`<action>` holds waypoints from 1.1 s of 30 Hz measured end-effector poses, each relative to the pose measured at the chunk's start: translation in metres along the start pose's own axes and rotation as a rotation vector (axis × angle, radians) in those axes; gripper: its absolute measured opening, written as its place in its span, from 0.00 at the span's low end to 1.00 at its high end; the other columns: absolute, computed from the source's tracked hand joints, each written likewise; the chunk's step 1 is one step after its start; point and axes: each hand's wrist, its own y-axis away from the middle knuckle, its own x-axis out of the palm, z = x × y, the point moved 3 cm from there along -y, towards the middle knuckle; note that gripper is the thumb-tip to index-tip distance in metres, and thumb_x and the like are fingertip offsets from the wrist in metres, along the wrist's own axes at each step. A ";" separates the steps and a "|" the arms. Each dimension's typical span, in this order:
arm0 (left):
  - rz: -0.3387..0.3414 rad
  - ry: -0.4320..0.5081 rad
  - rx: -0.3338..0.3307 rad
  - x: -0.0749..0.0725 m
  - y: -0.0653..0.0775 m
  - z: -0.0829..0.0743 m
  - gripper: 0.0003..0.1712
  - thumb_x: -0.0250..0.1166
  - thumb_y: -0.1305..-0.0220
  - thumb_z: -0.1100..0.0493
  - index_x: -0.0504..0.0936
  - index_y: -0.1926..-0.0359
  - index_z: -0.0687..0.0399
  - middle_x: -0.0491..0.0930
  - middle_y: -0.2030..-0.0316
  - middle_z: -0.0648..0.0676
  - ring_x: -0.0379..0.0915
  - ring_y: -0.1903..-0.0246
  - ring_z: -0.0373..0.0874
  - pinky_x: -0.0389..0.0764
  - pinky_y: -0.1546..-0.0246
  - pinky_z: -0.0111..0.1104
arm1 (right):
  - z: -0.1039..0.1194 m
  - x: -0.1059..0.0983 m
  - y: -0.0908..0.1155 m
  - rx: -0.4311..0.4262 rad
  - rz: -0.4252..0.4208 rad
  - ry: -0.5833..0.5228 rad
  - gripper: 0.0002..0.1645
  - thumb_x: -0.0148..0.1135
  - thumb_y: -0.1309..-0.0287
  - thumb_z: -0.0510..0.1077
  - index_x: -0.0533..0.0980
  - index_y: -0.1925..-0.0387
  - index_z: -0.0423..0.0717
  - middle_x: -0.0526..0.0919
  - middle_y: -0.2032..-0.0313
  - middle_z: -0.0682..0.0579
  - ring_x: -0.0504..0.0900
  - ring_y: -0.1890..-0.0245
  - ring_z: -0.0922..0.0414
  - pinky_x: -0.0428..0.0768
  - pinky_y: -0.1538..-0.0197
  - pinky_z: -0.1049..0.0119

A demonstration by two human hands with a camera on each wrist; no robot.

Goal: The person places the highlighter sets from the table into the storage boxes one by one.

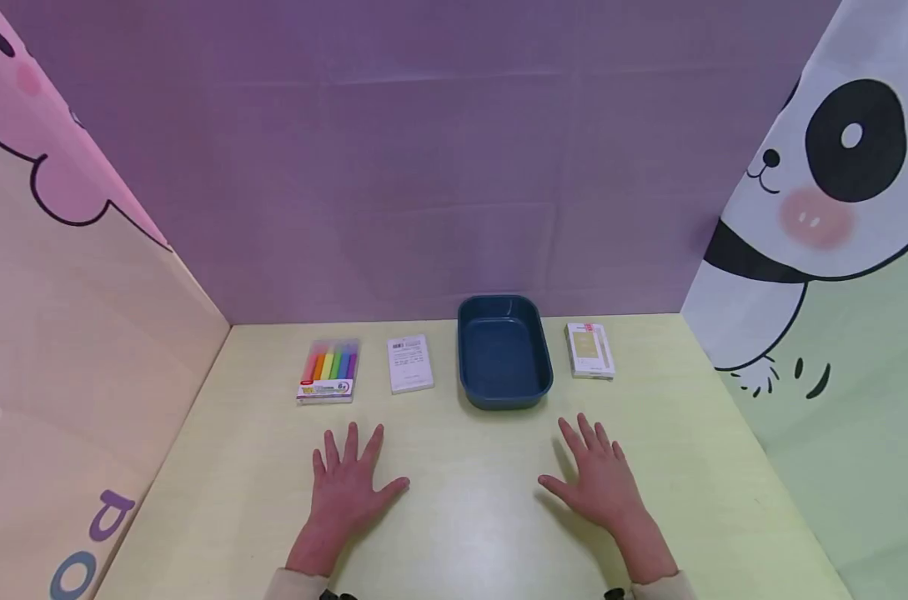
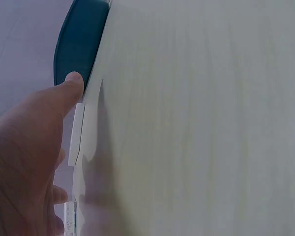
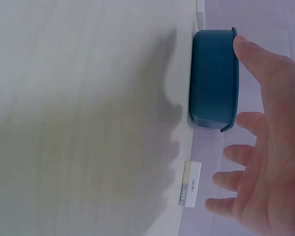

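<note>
While left hand (image 1: 344, 492) is splayed, right hand (image 1: 601, 485) likewise, above table (image 1: 469, 508)

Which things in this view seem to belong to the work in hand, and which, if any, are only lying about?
Probably the work (nearest the left hand and right hand):
- colored markers
- flat white packet
- blue tray
- white box

Seemingly just surroundings:
- table
- purple cloth
- panda picture

I see tray (image 1: 504, 402) as smooth plastic, faintly glossy; marker case (image 1: 326, 389), clear shiny plastic. From my end, tabletop (image 1: 469, 508) looks smooth, wood-grained; backdrop (image 1: 438, 158), matt creased cloth.
</note>
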 end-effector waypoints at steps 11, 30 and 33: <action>0.024 -0.004 0.025 -0.002 -0.004 -0.006 0.53 0.54 0.44 0.22 0.59 0.26 0.46 0.52 0.30 0.70 0.40 0.34 0.79 0.49 0.40 0.68 | -0.006 -0.013 -0.007 -0.042 -0.121 -0.050 0.48 0.68 0.49 0.63 0.66 0.32 0.44 0.64 0.34 0.34 0.63 0.37 0.31 0.67 0.45 0.34; -0.048 0.073 0.078 -0.002 -0.014 -0.013 0.41 0.60 0.37 0.37 0.65 0.30 0.52 0.63 0.34 0.67 0.53 0.35 0.71 0.65 0.46 0.62 | -0.008 -0.045 -0.022 -0.060 -0.166 -0.081 0.38 0.70 0.46 0.52 0.71 0.38 0.40 0.71 0.40 0.36 0.73 0.44 0.39 0.77 0.53 0.43; -0.082 0.072 0.097 -0.003 -0.019 -0.016 0.38 0.62 0.37 0.41 0.67 0.32 0.53 0.66 0.36 0.65 0.59 0.37 0.68 0.68 0.48 0.61 | -0.010 -0.050 -0.027 -0.083 -0.185 -0.086 0.35 0.70 0.47 0.51 0.73 0.39 0.40 0.72 0.41 0.37 0.75 0.45 0.40 0.78 0.55 0.44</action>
